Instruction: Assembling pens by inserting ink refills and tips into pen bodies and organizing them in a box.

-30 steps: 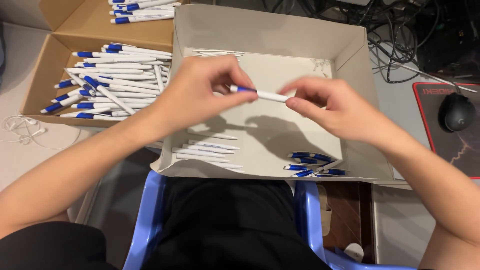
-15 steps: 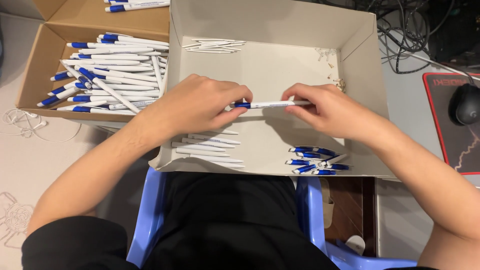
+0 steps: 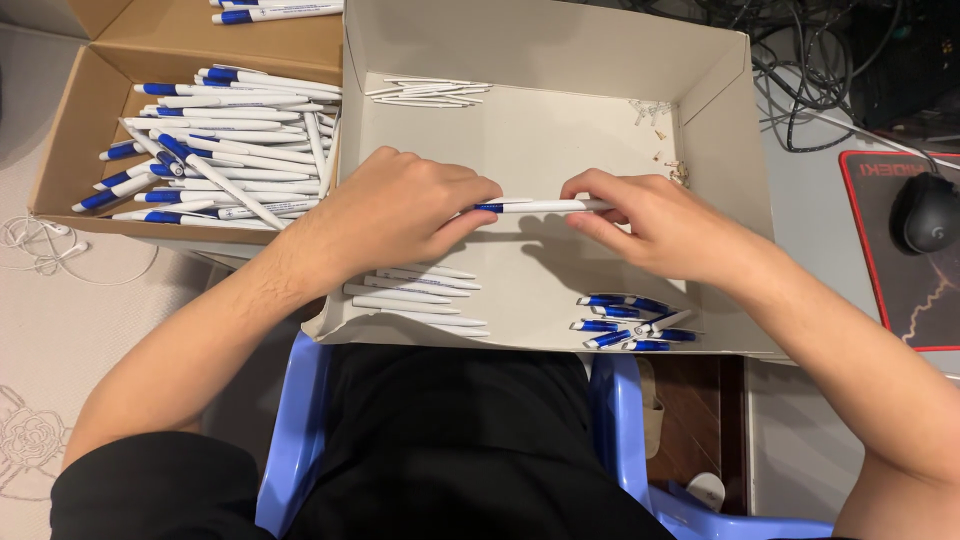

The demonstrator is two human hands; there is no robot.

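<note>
Seen from the head camera, a grey desk [image 3: 810, 200] at the right carries a black mouse [image 3: 925, 212] on a red-edged pad [image 3: 905, 300]. On the person's lap rests a shallow cardboard tray [image 3: 545, 130], beside a brown box [image 3: 130, 60] heaped with finished pens [image 3: 220, 150]. Over the tray's middle, the left hand [image 3: 400, 210] and right hand [image 3: 655, 222] pinch opposite ends of one white pen [image 3: 540, 206] (blue tip leftward). White barrels [image 3: 415, 290] lie by the tray's near left corner, blue parts [image 3: 625, 320] by its near right.

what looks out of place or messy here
The finished pens lie criss-crossed in the brown box, not in rows. Earphones trail loose on the floor. Both hands hold one pen level; nothing looks damaged.
</note>
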